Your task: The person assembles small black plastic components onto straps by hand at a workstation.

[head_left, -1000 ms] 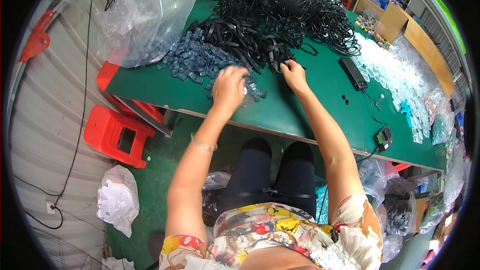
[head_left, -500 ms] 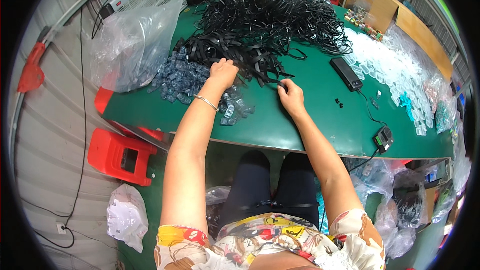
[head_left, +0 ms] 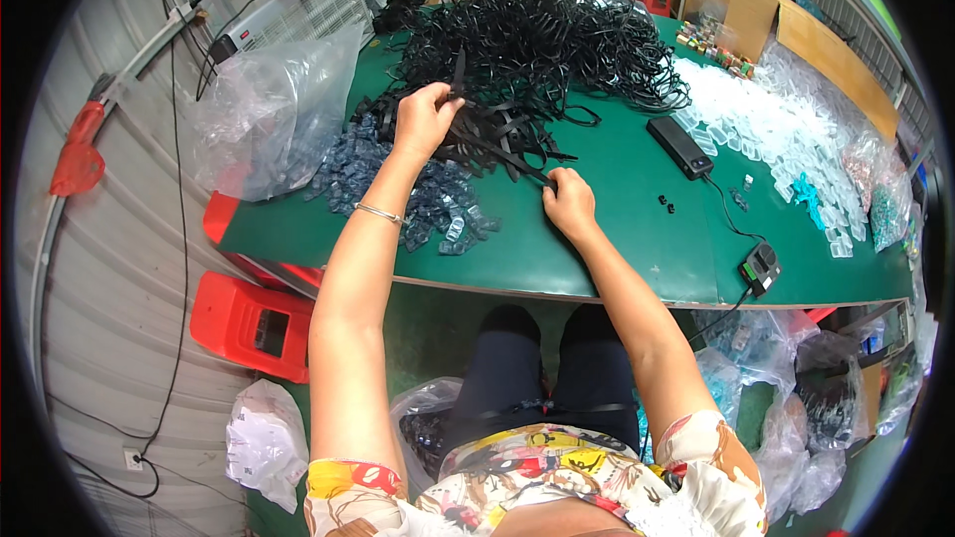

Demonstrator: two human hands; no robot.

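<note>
My left hand (head_left: pixel 426 121) is closed in a pinch on a flat black strap (head_left: pixel 460 68), whose end sticks up above the fingers. Lower and to the right, my right hand (head_left: pixel 571 203) grips a black strap too. That length runs up-left toward my left hand; whether both hold the same strap is unclear. Beneath them lies a heap of flat black straps (head_left: pixel 512 129). Next to my left wrist spreads a pile of small bluish-grey clear plastic pieces (head_left: pixel 423 194).
A tangled mound of thin black cords (head_left: pixel 537 35) covers the far middle of the green table (head_left: pixel 617 249). At left stands a clear bag (head_left: pixel 274 109); at right are translucent pieces (head_left: pixel 766 129), a black box (head_left: pixel 680 147) and a corded device (head_left: pixel 761 268). Someone sits opposite.
My left hand has moved up and left, lifting a strap end out of the heap. My right hand has shifted slightly left and down, still gripping a strap. The view has tilted a little.
</note>
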